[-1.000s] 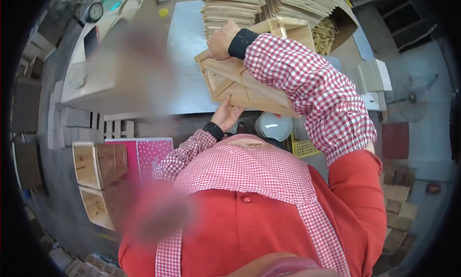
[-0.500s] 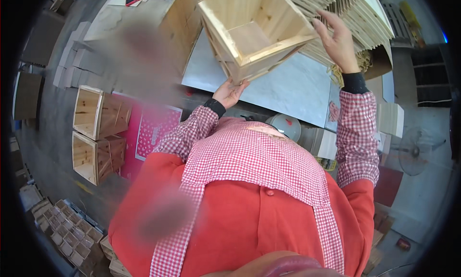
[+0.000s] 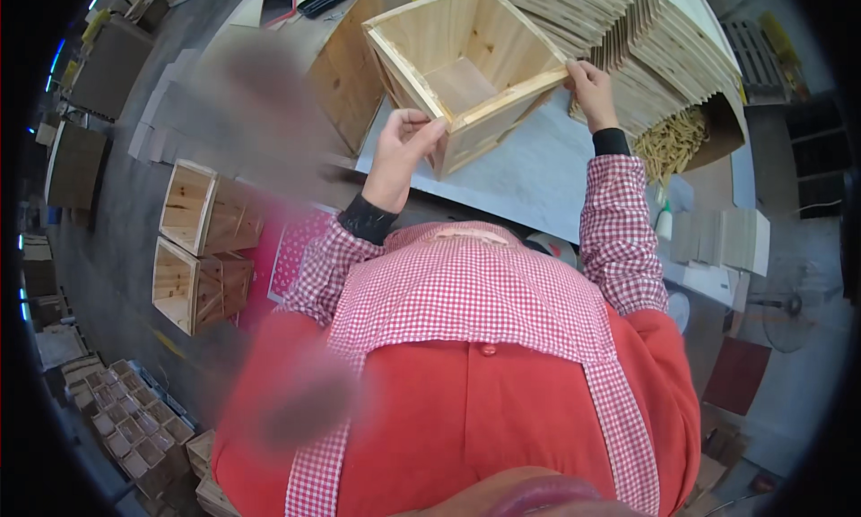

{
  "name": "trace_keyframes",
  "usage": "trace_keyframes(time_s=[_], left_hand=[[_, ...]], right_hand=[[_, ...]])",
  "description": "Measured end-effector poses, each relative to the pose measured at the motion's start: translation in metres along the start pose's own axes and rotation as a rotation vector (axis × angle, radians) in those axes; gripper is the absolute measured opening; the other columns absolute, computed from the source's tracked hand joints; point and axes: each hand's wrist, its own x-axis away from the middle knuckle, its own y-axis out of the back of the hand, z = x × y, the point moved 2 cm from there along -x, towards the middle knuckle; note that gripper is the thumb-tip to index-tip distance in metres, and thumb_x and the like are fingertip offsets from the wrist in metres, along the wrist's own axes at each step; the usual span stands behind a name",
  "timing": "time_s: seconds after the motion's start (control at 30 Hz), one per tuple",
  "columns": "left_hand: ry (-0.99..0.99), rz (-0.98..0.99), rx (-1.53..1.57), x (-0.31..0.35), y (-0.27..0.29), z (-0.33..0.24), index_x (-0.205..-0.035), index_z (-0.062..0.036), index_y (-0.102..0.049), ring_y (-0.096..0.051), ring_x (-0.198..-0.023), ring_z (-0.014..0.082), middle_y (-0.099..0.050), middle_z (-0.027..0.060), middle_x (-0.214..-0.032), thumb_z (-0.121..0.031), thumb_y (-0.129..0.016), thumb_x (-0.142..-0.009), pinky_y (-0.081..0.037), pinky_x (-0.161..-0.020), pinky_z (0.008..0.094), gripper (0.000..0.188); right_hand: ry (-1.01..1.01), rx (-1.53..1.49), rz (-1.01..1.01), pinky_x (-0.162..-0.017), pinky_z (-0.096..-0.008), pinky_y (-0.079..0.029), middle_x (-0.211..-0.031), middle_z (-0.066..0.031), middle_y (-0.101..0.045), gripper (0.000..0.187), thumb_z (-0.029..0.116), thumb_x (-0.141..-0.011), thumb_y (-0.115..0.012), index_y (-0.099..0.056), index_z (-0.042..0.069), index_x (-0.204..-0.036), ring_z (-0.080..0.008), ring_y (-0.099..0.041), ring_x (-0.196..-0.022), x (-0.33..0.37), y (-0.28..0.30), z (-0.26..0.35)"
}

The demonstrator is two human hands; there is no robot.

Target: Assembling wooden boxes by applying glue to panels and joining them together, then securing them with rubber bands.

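Observation:
A pale wooden box [image 3: 502, 104], its square mouth tilted toward me, stands at the near part of a white-topped table [image 3: 529, 181]. My left hand [image 3: 402, 151] pinches its near left corner, thumb on the rim. The fingers of my right hand [image 3: 592, 91] close on the right corner of the rim. Inside, the box holds nothing, and a lighter bottom panel shows. Its underside is hidden from view.
Behind and right are stacked slatted wooden panels [image 3: 664, 51] and a container of small wooden strips [image 3: 673, 145]. A larger wooden block [image 3: 345, 69] stands left, bearing a phone [image 3: 278, 1]. Two finished-looking boxes [image 3: 193, 208] sit lower left, beside a pink sheet [image 3: 291, 248].
My left hand has moved up from under the near corner to its rim. My right hand, apart with fingers spread before, has come down onto the right corner.

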Motion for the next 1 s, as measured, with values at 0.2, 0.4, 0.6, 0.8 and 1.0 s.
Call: trace_keyframes(time_s=[0.2,0.4,0.6,0.8,1.0], left_hand=[[0.054,-0.003,-0.008,0.004,-0.001,-0.009,-0.107,-0.0084,-0.050,-0.055,-0.095,0.0127,-0.056,0.0032,-0.102,-0.016,-0.067,-0.088,-0.044,-0.084,0.0292,0.027],[0.060,0.001,-0.045,0.008,-0.001,-0.014,-0.109,-0.0061,-0.048,-0.054,-0.098,0.0141,-0.055,0.0056,-0.106,-0.011,-0.064,-0.088,-0.043,-0.089,0.0336,0.027],[0.098,-0.035,-0.066,0.006,-0.010,-0.018,-0.110,-0.0052,-0.047,-0.055,-0.101,0.0160,-0.055,0.0070,-0.108,-0.009,-0.062,-0.087,-0.043,-0.095,0.0380,0.027],[0.124,-0.030,-0.022,0.007,-0.016,-0.028,-0.109,-0.0057,-0.048,-0.055,-0.098,0.0138,-0.055,0.0045,-0.102,-0.012,-0.066,-0.086,-0.044,-0.088,0.0303,0.030],[0.148,-0.096,0.010,-0.010,0.012,-0.030,-0.114,-0.0041,-0.050,-0.057,-0.100,0.0149,-0.057,0.0062,-0.107,-0.020,-0.067,-0.087,-0.045,-0.089,0.0324,0.035]], right_hand=[[0.007,-0.128,-0.087,-0.059,-0.0214,-0.038,-0.073,0.0025,-0.058,0.029,0.032,-0.093,-0.058,-0.067,0.004,-0.089,-0.0057,-0.050,-0.067,0.034,0.000,-0.003],[0.029,-0.309,-0.101,-0.068,-0.0225,-0.039,-0.076,0.0055,-0.052,0.024,0.027,-0.093,-0.057,-0.062,0.004,-0.089,-0.0050,-0.046,-0.074,0.042,-0.011,-0.009],[0.066,-0.371,-0.069,-0.072,-0.0232,-0.038,-0.085,0.0051,-0.051,0.019,0.028,-0.098,-0.050,-0.057,0.011,-0.094,-0.0052,-0.045,-0.081,0.036,-0.019,-0.025],[0.247,-0.316,-0.193,-0.070,-0.0239,-0.040,-0.081,0.0008,-0.051,0.025,0.023,-0.098,-0.050,-0.056,0.000,-0.092,-0.0095,-0.045,-0.076,0.034,-0.023,-0.028],[0.086,-0.427,-0.479,-0.067,-0.0238,-0.045,-0.082,-0.0043,-0.056,0.024,0.023,-0.098,-0.054,-0.055,-0.001,-0.096,-0.0099,-0.053,-0.074,0.080,-0.029,-0.040]])
